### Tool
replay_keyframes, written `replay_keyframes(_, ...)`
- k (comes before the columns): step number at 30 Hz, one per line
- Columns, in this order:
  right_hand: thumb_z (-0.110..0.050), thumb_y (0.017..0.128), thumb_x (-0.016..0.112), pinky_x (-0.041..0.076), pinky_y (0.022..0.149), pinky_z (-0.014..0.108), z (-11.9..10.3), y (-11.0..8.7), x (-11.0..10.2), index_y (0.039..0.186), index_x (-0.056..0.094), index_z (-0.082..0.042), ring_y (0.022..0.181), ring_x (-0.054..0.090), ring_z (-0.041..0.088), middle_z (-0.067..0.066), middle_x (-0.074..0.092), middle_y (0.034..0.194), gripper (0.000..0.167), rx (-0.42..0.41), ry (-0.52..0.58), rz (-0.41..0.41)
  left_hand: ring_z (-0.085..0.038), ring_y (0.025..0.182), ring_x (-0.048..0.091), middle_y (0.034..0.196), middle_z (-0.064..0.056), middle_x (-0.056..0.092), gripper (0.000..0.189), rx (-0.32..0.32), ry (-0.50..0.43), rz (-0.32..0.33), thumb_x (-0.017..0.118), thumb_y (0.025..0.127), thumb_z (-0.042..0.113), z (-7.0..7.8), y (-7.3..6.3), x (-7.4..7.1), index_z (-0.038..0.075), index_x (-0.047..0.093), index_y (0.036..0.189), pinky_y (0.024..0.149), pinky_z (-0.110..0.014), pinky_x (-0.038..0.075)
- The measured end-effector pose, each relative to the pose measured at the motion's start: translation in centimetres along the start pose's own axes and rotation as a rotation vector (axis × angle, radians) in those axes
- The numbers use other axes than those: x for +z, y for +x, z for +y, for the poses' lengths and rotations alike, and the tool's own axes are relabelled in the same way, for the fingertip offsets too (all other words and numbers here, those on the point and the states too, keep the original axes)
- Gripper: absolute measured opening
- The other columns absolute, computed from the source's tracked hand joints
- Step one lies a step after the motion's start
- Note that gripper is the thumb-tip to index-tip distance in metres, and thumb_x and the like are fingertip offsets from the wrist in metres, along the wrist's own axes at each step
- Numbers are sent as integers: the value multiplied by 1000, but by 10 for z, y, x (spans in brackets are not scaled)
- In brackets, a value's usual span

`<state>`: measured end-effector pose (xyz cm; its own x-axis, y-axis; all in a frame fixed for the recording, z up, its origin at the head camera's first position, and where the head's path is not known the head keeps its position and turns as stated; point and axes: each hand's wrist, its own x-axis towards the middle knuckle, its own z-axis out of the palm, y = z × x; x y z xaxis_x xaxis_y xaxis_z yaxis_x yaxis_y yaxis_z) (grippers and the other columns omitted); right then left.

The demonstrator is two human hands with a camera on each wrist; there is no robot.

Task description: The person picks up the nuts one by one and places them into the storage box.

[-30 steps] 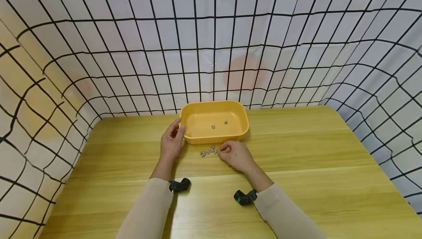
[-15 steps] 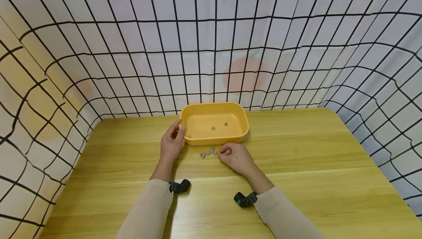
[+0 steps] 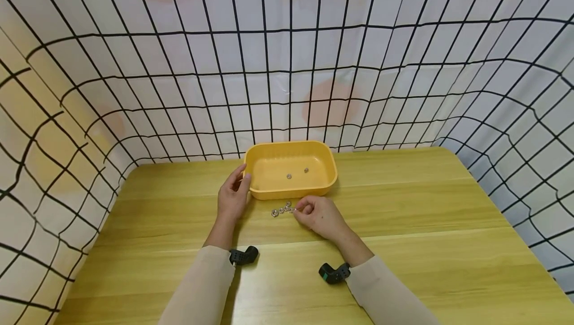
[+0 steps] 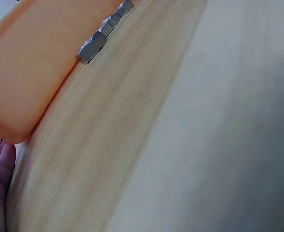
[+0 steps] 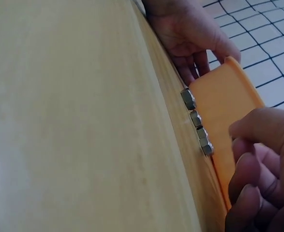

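A yellow plastic bin stands at the back of the table with two small metal nuts lying inside. At its left end my left hand holds the wall, thumb near the front corner and fingers along the outside. Several hex nuts lie in a small cluster before the bin, the largest at the left. My right hand is at the cluster's right end, thumb and index finger pinched together at a tiny shiny nut. In the right wrist view its fingers are curled and hide what is between the tips.
The wooden table spreads out on both sides. A black wire grid with a pale patterned sheet behind it rises along the back and sides, close behind the bin. Each wrist carries a black strap-on camera.
My right fingertips have shifted very slightly left toward the nut cluster. My left hand keeps its place on the bin, and the whole head view has tilted a little.
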<state>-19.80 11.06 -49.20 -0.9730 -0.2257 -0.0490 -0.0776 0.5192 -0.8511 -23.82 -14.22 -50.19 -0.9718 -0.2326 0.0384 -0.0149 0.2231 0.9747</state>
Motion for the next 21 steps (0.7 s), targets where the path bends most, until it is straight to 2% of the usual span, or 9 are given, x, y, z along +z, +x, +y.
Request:
replay_keyframes(8, -25, 89, 79, 45, 57, 22, -11, -4, -5, 93, 74, -18, 61, 56, 13, -4, 66, 74, 9, -50, 35, -13, -28, 129, 57, 142, -10, 60, 41, -4, 6, 7, 62, 102, 39, 1, -1, 0, 29, 61, 142, 109, -46, 47)
replay_keyframes(14, -23, 89, 80, 41, 52, 21, -20, -8, -11, 93, 74, -18, 58, 54, 13, -3, 65, 72, 8, -63, 39, 0, -27, 130, 57, 145, -9, 59, 41, -10, 14, 1, 61, 102, 40, 0, -1, 1, 30, 61, 142, 109, -46, 47)
replay_keyframes(21, -19, 90, 78, 41, 50, 20, -32, -9, -15, 94, 74, -16, 57, 53, 13, -2, 65, 72, 7, -126, 35, 25, -28, 127, 58, 144, -9, 59, 41, 3, 5, -1, 61, 102, 38, 0, -1, 0, 29, 61, 142, 107, -44, 48)
